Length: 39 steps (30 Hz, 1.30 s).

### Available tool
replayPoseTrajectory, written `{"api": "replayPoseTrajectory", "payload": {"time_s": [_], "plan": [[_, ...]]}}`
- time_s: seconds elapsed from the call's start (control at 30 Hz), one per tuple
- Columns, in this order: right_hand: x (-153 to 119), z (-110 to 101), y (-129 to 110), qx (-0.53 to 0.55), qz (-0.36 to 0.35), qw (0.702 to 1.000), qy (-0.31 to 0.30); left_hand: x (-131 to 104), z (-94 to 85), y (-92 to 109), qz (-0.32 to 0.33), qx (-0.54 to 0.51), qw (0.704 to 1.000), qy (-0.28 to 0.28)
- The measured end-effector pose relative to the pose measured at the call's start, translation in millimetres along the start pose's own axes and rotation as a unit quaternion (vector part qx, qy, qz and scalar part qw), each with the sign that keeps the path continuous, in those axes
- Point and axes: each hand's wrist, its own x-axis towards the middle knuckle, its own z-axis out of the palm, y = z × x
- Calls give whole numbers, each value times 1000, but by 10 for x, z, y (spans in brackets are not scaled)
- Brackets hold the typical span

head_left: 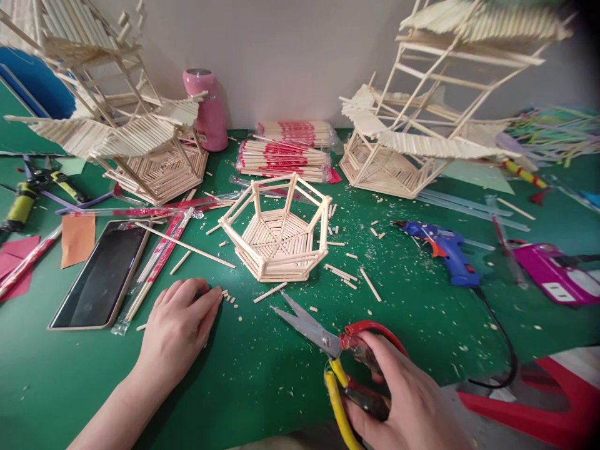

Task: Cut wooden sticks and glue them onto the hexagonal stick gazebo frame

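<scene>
My right hand is closed round the handles of a pair of scissors, whose blades stand apart and point up and left. My left hand rests on the green table, its thumb and index finger pressed together beside several tiny cut stick pieces; what they hold, if anything, is too small to make out. Beyond both hands stands a small open frame of wooden sticks with a radial stick floor. A short stick lies between this frame and the scissor blades.
Stick pagodas stand at the left and right. Stick bundles and a pink bottle are at the back. A phone lies left; a blue glue gun with a black cord lies right. Scraps litter the green table.
</scene>
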Motion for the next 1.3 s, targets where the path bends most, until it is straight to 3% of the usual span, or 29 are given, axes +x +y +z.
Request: {"api": "replayPoseTrajectory", "payload": {"time_s": [0.3, 0.63, 0.73, 0.87, 0.93, 1.03, 1.17, 1.3], "plan": [[-117, 107, 23, 35, 51, 998, -25, -3, 0, -2, -16, -8, 1000, -11], [-107, 91, 23, 14, 33, 999, -29, 0, 33, -9, 13, -15, 1000, -2], [-126, 86, 36, 27, 39, 998, -30, -5, 29, -13, 21, -8, 1000, 23], [-116, 23, 67, 65, 49, 995, -62, 7, -151, 79, 3, -67, 992, 105], [-80, -46, 42, 110, 57, 989, -76, 18, -298, 189, -62, -151, 980, 111], [-3, -169, -77, 207, 77, 972, -86, 45, -472, 390, -181, -309, 929, 93], [86, -292, -261, 302, 86, 947, -74, 100, -508, 606, -320, -483, 812, 69], [133, -358, -317, 276, 54, 958, -60, 147, -467, 718, -395, -593, 699, 53]]}}
